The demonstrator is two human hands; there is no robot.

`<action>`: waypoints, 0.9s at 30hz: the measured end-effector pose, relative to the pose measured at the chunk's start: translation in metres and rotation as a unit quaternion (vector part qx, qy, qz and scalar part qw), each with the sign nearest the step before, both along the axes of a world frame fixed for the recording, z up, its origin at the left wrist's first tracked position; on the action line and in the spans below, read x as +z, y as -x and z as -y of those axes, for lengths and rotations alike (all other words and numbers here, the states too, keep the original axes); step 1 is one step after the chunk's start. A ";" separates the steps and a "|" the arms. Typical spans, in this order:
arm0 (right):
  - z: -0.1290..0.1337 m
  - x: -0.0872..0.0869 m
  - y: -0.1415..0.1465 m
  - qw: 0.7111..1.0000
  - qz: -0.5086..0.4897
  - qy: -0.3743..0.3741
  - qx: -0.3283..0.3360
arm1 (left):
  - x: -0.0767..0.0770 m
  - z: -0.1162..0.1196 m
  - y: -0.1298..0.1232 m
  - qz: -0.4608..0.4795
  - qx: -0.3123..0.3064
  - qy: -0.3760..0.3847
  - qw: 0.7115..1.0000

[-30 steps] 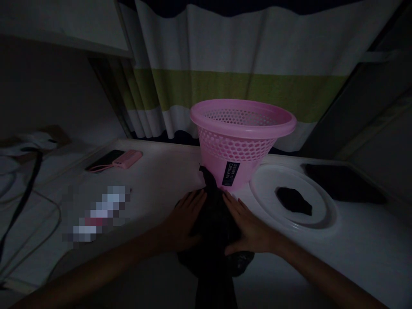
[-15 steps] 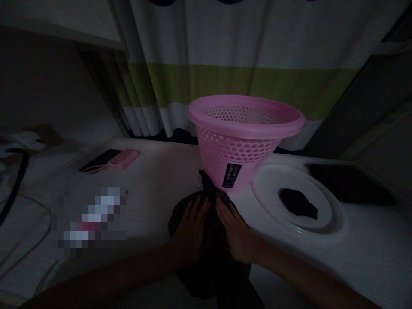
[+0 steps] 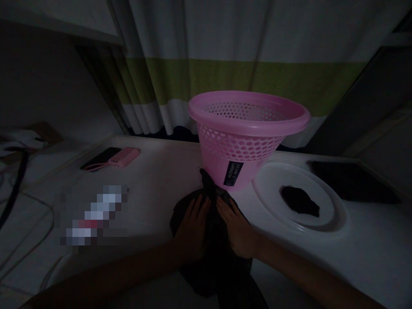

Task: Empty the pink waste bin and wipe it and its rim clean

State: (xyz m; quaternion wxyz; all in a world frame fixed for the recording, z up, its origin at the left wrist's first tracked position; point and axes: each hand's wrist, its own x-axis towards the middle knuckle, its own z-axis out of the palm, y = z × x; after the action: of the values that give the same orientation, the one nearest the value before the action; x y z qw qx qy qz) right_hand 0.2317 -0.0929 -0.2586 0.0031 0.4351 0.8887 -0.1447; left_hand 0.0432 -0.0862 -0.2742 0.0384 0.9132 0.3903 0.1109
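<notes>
A black plastic bag (image 3: 212, 262) lies bunched on the white table, a narrow twisted end pointing up toward the bin. My left hand (image 3: 193, 227) rests flat on its left side, fingers stretched out. On the right side of the bag lies my right hand (image 3: 238, 229), its fingers also extended and pressed flat. Just behind the bag stands a pink perforated bin (image 3: 247, 143) with a dark label. A white round lid or tray (image 3: 267, 189) lies right of the bin, bearing a small black piece (image 3: 300, 201).
At the left are a pink device with a strap (image 3: 125, 157), a dark flat item (image 3: 104, 157), a blurred object (image 3: 96, 214) and cables (image 3: 53, 214). A dark flat object (image 3: 354, 182) lies at the right. A striped curtain (image 3: 225, 79) hangs behind.
The camera view has shifted slightly. Both hands remain spread on the black bag, with hardly any visible movement.
</notes>
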 end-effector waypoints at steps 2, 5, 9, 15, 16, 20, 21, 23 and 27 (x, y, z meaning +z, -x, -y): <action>0.001 -0.002 0.000 1.000 -0.008 -0.019 0.004 | 0.002 0.000 0.000 0.005 -0.004 0.006 1.000; 0.002 -0.003 -0.002 0.998 -0.022 -0.066 0.004 | 0.009 -0.001 0.002 0.009 -0.016 0.033 0.999; 0.007 0.012 -0.013 0.991 -0.017 -0.135 -0.007 | 0.031 -0.007 0.015 0.020 -0.059 0.115 0.991; 0.036 0.045 -0.028 0.977 -0.040 -0.199 0.068 | 0.065 -0.025 0.029 0.118 -0.037 0.198 0.972; 0.043 0.047 -0.026 0.973 -0.046 -0.206 0.088 | 0.066 -0.030 0.026 0.130 -0.011 0.189 0.973; 0.066 0.051 -0.003 0.958 -0.081 -0.242 0.132 | 0.058 -0.049 0.003 0.135 0.090 0.151 0.975; 0.070 0.052 0.002 0.956 -0.094 -0.241 0.141 | 0.056 -0.051 -0.003 0.139 0.107 0.143 0.974; 0.075 0.055 0.011 0.954 -0.123 -0.219 0.167 | 0.056 -0.052 -0.012 0.180 0.125 0.123 0.968; 0.078 0.059 0.016 0.954 -0.159 -0.147 0.207 | 0.068 -0.037 -0.018 0.345 0.068 0.111 0.930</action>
State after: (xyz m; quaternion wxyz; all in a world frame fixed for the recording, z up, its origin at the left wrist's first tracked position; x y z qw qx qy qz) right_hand 0.2157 -0.1709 -0.1991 -0.1725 0.2083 0.9597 -0.0757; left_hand 0.0610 -0.0492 -0.2057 0.2638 0.7799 0.4241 0.3774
